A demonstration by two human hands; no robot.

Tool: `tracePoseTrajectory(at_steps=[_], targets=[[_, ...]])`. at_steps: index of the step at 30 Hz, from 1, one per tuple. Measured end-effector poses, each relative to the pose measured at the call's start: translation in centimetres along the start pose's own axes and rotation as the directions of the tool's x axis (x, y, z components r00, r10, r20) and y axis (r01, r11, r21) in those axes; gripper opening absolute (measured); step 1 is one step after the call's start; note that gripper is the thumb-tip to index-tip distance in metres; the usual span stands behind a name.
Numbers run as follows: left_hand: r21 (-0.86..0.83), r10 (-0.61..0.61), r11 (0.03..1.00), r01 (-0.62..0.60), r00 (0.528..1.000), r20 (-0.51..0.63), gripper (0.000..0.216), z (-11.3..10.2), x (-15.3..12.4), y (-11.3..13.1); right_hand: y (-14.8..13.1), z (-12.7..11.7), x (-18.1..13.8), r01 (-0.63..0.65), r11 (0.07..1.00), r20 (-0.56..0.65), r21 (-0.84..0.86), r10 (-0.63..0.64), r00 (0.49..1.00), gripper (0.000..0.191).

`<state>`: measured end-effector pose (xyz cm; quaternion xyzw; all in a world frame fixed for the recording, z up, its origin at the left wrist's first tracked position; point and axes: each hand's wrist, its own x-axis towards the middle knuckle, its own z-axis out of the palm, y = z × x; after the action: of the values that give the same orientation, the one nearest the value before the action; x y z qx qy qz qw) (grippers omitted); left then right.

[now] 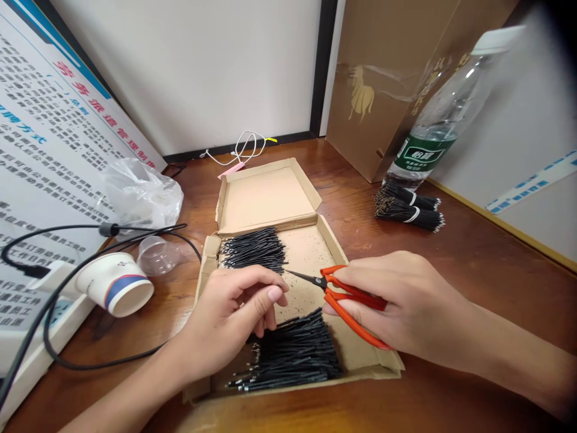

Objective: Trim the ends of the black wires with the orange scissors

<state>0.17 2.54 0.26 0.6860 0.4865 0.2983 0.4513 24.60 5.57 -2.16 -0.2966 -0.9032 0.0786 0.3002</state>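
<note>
The right hand's (pixel 406 294) grip is closed round scissors (pixel 321 282) with smooth orange-red loops; their slim dark blades point left, long axis roughly sideways, above a cardboard box (pixel 304 246) of thin black wires (pixel 295 352) on the wooden bench (pixel 356 210). The left hand (pixel 234 310) pinches a mostly hidden dark tip (pixel 280 284).

Head-worn view, facing forward and down, close

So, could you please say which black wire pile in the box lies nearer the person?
The front pile, along the near edge of the box; the back pile lies by the open lid, beyond the left hand.
</note>
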Motion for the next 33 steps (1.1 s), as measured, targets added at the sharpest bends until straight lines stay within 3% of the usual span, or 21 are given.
tracePoseTrajectory(at_steps=[3, 5, 7, 12, 22, 25, 28, 33], targets=[[0.24, 0.161, 0.961, -0.139, 0.984, -0.071, 0.016, -0.7, 0.4, -0.3, 0.3, 0.0, 0.2, -0.001, 1.0, -0.065, -0.001, 0.001, 0.998, 0.021], [0.47, 0.319, 0.847, -0.249, 0.945, -0.075, 0.014, -1.2, 0.9, -0.8, 0.5, 0.1, 0.2, 0.005, 1.0, -0.094, -0.007, -0.006, 0.996, 0.022], [0.597, 0.383, 0.749, -0.288, 0.923, -0.035, 0.013, -1.5, 1.3, -1.6, 0.6, 0.1, 0.1, -0.002, 1.0, -0.108, -0.012, 0.001, 0.994, 0.024], [0.632, 0.304, 0.739, -0.233, 0.953, -0.003, 0.014, -1.7, 2.0, -3.1, 0.9, 0.3, -0.1, -0.016, 1.0, -0.102, -0.025, 0.014, 0.995, 0.026], [0.559, 0.32, 0.782, -0.275, 0.947, 0.018, 0.019, -1.7, 1.9, -1.9, 1.1, 0.4, -0.1, -0.032, 0.997, -0.064, -0.077, 0.027, 0.998, 0.028], [0.531, 0.3, 0.792, -0.302, 0.949, 0.092, 0.016, -1.4, 1.7, -1.7, 1.1, 0.1, 0.0, -0.037, 0.995, -0.058, -0.092, 0.032, 0.998, 0.026], [0.52, 0.187, 0.811, -0.266, 0.962, 0.201, 0.008, -1.0, 1.3, -1.5, 1.1, 0.0, 0.0, -0.05, 0.994, -0.047, -0.094, 0.045, 0.998, 0.027], [0.464, 0.026, 0.864, -0.196, 0.937, 0.348, 0.011, 0.1, 0.6, -0.9, 1.1, 0.1, 0.0, -0.052, 0.994, -0.04, -0.097, 0.048, 0.998, 0.031]])
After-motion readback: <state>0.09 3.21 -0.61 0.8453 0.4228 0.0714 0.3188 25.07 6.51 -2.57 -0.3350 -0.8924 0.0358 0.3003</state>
